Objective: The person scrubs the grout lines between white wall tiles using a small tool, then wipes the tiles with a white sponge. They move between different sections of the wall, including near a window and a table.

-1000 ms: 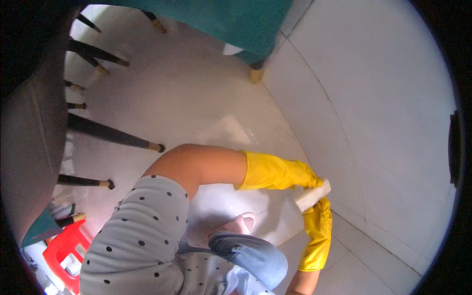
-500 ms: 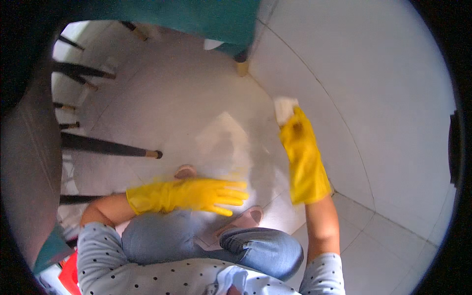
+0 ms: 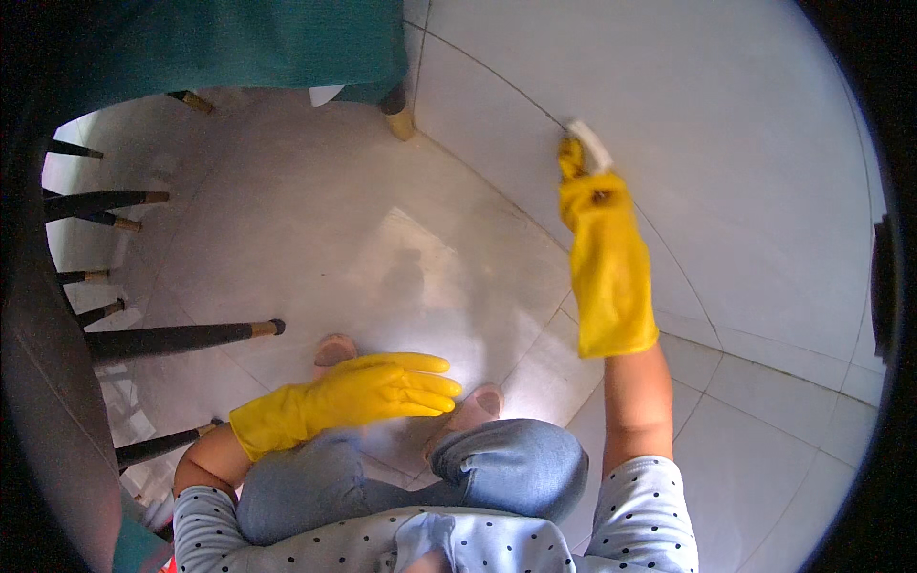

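My right hand [image 3: 590,196], in a yellow rubber glove, grips a white sponge [image 3: 590,145] against the pale tiled wall [image 3: 745,181], near a grout line. Only the sponge's edge and end show beyond the fingers; the rest is hidden by the glove. My left hand [image 3: 387,390], in a matching yellow glove, is held over my bent knees. Its fingers are stretched out and slightly apart, with nothing in them.
On the left stand several dark furniture legs [image 3: 191,336] with gold tips. A green cloth [image 3: 258,48] hangs at the upper left, above a gold-tipped leg [image 3: 398,122]. Pinkish slippers [image 3: 475,409] are on my feet on the tiled floor [image 3: 315,220].
My right hand has moved up the wall with the sponge, which has turned edge-on. My left hand has drawn back slightly left. The view has shifted toward the right.
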The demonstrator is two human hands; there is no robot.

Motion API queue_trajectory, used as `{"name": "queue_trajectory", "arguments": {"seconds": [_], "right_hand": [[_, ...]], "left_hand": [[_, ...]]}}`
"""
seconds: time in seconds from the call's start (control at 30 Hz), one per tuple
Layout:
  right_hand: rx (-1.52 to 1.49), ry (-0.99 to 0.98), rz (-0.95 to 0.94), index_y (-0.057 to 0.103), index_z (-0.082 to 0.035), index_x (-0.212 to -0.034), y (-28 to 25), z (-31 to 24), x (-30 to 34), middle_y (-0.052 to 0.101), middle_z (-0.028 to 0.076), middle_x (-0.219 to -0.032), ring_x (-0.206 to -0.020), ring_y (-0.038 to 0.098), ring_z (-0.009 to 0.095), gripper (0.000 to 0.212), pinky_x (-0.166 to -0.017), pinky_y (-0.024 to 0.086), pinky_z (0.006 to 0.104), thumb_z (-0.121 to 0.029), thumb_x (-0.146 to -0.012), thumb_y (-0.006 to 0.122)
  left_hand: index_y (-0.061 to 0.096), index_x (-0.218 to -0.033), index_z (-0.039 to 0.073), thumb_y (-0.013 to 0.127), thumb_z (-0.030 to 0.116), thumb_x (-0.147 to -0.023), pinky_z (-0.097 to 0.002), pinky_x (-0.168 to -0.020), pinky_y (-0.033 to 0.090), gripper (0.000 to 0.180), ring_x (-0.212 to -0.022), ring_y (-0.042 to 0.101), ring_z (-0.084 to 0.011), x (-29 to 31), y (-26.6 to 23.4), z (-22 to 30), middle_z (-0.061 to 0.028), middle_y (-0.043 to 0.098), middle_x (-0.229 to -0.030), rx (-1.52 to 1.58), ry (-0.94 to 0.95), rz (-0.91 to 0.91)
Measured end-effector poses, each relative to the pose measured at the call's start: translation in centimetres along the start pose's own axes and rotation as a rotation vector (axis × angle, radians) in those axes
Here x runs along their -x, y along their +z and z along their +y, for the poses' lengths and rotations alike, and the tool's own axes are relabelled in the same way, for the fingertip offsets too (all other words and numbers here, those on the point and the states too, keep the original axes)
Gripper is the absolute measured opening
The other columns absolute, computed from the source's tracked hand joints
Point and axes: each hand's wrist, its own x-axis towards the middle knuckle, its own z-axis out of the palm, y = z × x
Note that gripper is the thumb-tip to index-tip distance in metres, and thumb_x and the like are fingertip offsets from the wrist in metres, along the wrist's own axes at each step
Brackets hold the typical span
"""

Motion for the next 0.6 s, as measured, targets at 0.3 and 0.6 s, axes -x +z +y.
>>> {"name": "queue_trajectory", "arguments": {"seconds": [0.3, 0.6], "right_hand": [[-0.312, 0.087, 0.592, 0.064, -0.016, -0.084, -12.6, -0.4, 9.7, 0.058, -0.004, -0.074, -0.048, 0.045, 0.007, 0.028, -0.043, 0.033, 0.0228, -0.039, -0.077, 0.080], [-0.132, 0.302, 0.436, 0.063, -0.005, -0.109, -13.4, 9.1, 12.6, 0.063, 0.009, -0.086, -0.053, 0.056, 0.014, 0.028, -0.045, 0.047, 0.0221, -0.027, -0.091, 0.061]], "left_hand": [[0.059, -0.131, 0.012, 0.056, 0.026, -0.082, -0.0381, -0.114, 0.033, 0.051, -0.132, 0.047, -0.0238, -1.2, -2.9, 1.0, -0.0035, 0.053, -0.141, 0.131, -0.067, 0.029], [0.060, -0.130, 0.018, 0.057, 0.020, -0.081, -0.0368, -0.113, 0.034, 0.049, -0.132, 0.047, -0.0211, -0.1, -1.6, -1.2, -0.0003, 0.054, -0.140, -0.230, -0.012, -0.006]]}}
